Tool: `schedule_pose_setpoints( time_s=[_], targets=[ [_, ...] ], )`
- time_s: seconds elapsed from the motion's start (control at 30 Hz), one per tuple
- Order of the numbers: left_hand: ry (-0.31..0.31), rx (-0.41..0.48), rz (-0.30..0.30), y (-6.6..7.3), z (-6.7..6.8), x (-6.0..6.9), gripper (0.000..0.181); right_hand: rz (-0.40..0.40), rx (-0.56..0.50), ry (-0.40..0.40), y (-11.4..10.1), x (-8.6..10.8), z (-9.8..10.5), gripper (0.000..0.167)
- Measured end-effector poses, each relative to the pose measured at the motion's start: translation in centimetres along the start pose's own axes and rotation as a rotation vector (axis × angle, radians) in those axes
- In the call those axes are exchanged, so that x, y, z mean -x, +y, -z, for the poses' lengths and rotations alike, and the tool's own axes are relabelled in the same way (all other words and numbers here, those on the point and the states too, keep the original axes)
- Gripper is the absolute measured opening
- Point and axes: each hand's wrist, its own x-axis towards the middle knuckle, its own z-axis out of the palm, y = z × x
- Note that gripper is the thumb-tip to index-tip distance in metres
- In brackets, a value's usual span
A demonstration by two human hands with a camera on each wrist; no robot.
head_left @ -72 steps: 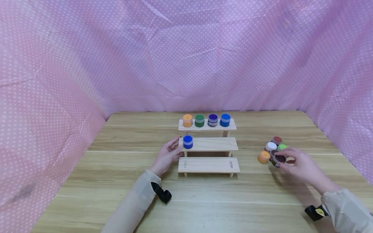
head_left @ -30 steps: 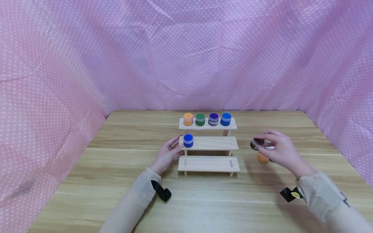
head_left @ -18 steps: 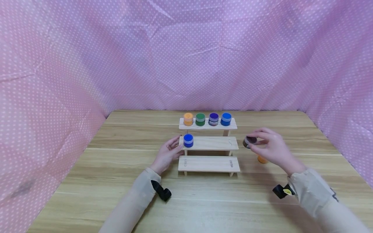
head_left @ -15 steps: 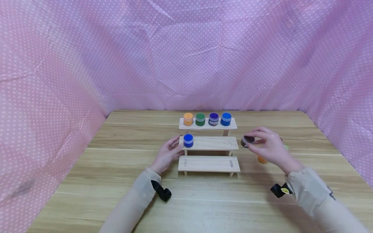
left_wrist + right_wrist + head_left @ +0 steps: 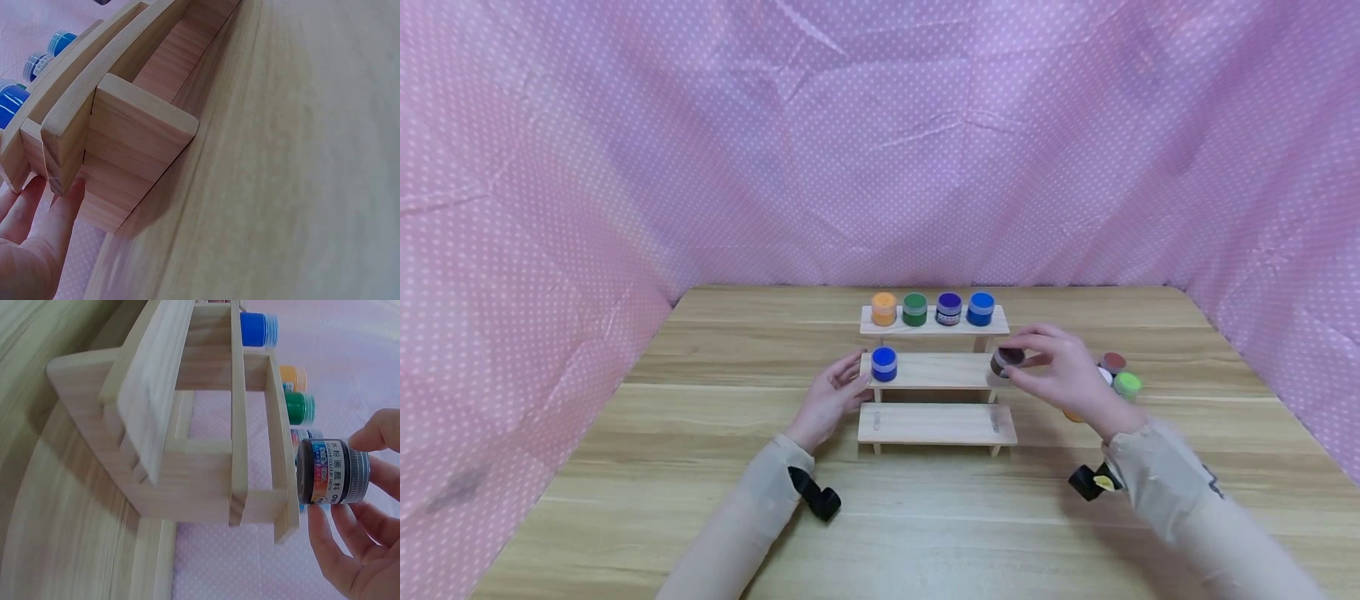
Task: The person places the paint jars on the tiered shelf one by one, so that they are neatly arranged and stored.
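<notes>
A three-step wooden rack stands on the table. My left hand rests at the rack's left end, its fingertips touching the plank ends. A dark paint jar with a clear-rimmed lid is pinched between the thumb and fingers of my right hand. The jar is held slightly tilted at the right end of the middle step; I cannot tell whether it touches the wood. At that step's left end sits a blue paint jar. The top step bears orange, green, purple and blue jars.
Right of the rack, partly behind my right hand, are several more jars: a brown-red one, a light green one, a white one and an orange one. Pink dotted cloth hangs behind the table.
My right hand has lifted the dark jar from the group on the right and carried it leftward to the middle step's right end. The left hand has stayed at the rack.
</notes>
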Motion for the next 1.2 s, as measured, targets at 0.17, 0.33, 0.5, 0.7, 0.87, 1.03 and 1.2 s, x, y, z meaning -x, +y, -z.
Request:
schedule_pose_setpoints(
  time_s=[0.17,0.33,0.5,0.7,0.87,1.03,1.2],
  targets=[
    [-0.004,0.012,-0.004,0.0,0.0,0.1,0.053,-0.016,-0.005,-0.026,-0.4,-0.7,-0.6,0.032],
    [-0.007,0.013,-0.003,0.0,0.0,0.0,0.053,-0.038,-0.016,-0.067,-1.0,-1.4,-1.2,0.029],
    [-0.013,0.014,0.000,0.0,0.0,0.0,0.053,-0.025,-0.030,-0.089,-1.4,-2.2,-2.1,0.029],
    [-0.023,0.014,-0.005,0.0,0.1,0.0,0.052,-0.018,-0.068,-0.089,-2.0,-3.0,-3.3,0.029],
    [-0.016,0.010,-0.002,0.1,0.1,0.1,0.052,-0.057,-0.115,-0.117,-2.5,-3.5,-4.2,0.029],
    [-0.007,0.014,0.004,0.2,0.1,0.1,0.052,-0.065,-0.126,-0.150,-3.0,-3.9,-5.2,0.030],
    [-0.007,0.010,0.008,0.1,0.1,0.1,0.051,-0.045,-0.136,-0.156,-3.3,-4.3,-6.0,0.029]
  ],
)
